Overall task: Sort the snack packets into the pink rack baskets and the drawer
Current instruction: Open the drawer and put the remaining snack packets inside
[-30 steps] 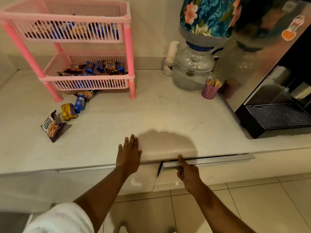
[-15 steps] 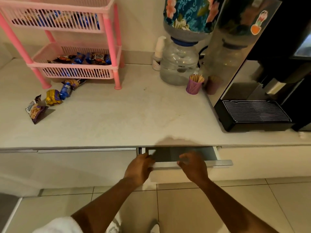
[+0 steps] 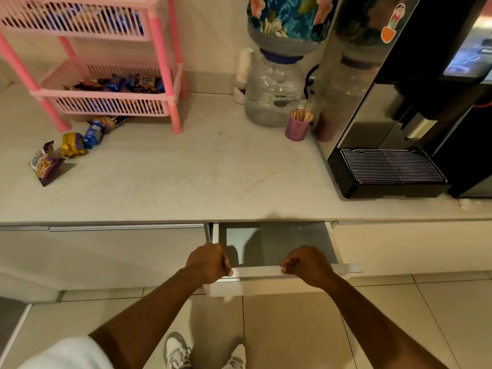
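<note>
Both grips are closed on the front rail of the white pull-out drawer (image 3: 277, 271), the left hand (image 3: 209, 262) curled over its left end and the right hand (image 3: 306, 265) near its middle, with the drawer partly out under the pale stone desk (image 3: 213, 169) and nothing visible inside. The pink slatted plastic rack (image 3: 106, 83) at the desk's back left already holds packets in both baskets, while four loose foil snack packets (image 3: 72, 147) lie beside and under its lower basket, so I judge the sorting well begun but unfinished. Bare desk runs from those packets to the drawer's open mouth; the black coffee machine (image 3: 399, 155) crowds the right.
</note>
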`<state>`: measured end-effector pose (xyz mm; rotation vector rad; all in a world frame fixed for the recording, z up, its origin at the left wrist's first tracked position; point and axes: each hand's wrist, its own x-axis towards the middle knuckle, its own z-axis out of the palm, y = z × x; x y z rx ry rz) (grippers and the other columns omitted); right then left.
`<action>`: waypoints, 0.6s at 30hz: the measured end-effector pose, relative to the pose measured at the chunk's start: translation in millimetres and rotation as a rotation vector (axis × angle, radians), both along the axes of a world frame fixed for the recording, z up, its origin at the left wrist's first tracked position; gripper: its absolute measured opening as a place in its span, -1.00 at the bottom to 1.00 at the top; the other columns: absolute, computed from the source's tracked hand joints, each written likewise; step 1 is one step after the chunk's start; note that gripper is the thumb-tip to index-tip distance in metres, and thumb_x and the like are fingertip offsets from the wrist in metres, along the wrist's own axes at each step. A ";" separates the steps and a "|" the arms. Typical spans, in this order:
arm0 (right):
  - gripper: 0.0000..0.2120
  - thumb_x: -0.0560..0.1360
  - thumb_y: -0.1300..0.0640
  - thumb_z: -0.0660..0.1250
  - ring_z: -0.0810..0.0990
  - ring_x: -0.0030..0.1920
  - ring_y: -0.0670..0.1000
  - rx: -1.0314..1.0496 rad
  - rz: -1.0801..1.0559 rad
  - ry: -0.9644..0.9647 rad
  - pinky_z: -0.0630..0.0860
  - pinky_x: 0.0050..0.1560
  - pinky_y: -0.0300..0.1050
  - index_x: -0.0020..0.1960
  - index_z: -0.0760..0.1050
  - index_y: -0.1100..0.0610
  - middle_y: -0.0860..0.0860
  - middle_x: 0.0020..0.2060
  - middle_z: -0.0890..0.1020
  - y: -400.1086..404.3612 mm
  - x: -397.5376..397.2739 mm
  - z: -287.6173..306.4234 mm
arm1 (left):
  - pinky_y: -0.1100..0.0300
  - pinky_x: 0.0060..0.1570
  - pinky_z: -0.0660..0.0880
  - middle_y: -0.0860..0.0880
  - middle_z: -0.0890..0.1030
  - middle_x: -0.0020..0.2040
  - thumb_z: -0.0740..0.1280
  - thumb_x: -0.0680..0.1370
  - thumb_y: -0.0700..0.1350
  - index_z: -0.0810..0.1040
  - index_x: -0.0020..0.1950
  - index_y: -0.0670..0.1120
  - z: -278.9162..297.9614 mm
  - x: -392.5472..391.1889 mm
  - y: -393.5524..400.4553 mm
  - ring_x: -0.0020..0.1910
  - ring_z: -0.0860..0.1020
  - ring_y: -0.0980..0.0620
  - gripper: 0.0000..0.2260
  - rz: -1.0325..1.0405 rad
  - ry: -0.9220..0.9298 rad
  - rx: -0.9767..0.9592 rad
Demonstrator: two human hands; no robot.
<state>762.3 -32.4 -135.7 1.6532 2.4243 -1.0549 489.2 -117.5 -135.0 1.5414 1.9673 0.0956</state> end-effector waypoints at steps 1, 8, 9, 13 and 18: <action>-0.89 0.40 -0.04 0.57 0.68 -0.14 -0.21 -0.043 0.008 -0.002 0.58 0.00 -0.28 -0.10 0.76 -0.06 -0.17 -0.16 0.75 0.0 2.5 0.7 | 0.16 0.00 0.59 0.06 0.70 -0.11 0.54 0.36 0.06 0.69 -0.14 0.02 0.0 0.5 -0.8 -0.09 0.65 0.08 -0.83 -0.010 -0.021 -0.041; -0.88 0.39 0.11 0.59 0.71 -0.07 -0.17 -0.308 0.149 0.003 0.61 0.14 -0.18 -0.07 0.77 0.06 -0.07 -0.13 0.77 -5.2 13.5 5.5 | 0.52 -0.14 0.44 -0.03 0.73 -0.04 0.56 0.38 -0.17 0.73 -0.02 -0.10 -4.2 2.8 -14.8 -0.24 0.58 0.31 -0.80 -0.160 -0.309 -0.214; -0.85 0.39 0.12 0.59 0.71 -0.05 -0.15 -0.341 0.162 -0.009 0.59 0.15 -0.20 -0.04 0.77 0.08 -0.05 -0.10 0.77 -5.7 14.1 6.1 | 0.49 -0.09 0.46 -0.03 0.73 0.00 0.55 0.40 -0.17 0.73 0.03 -0.11 -4.3 4.3 -16.4 -0.19 0.59 0.29 -0.78 -0.182 -0.324 -0.246; -0.80 0.42 0.12 0.57 0.68 0.03 -0.10 -0.414 0.202 -0.081 0.56 0.21 -0.19 0.03 0.75 0.10 -0.01 -0.02 0.76 -9.8 13.5 6.5 | 0.46 -0.09 0.44 0.00 0.72 0.05 0.51 0.44 -0.18 0.71 0.09 -0.09 -5.7 10.3 -18.0 -0.14 0.58 0.25 -0.77 -0.261 -0.314 -0.345; -0.73 0.37 0.06 0.60 0.70 0.06 0.01 -0.485 0.216 -0.173 0.60 0.25 0.02 0.03 0.75 0.12 0.02 -0.01 0.76 -14.4 13.6 9.0 | 0.38 -0.21 0.53 -0.04 0.72 0.02 0.52 0.43 -0.19 0.71 0.09 -0.11 -7.1 16.7 -18.9 -0.24 0.59 0.21 -0.77 -0.280 -0.323 -0.460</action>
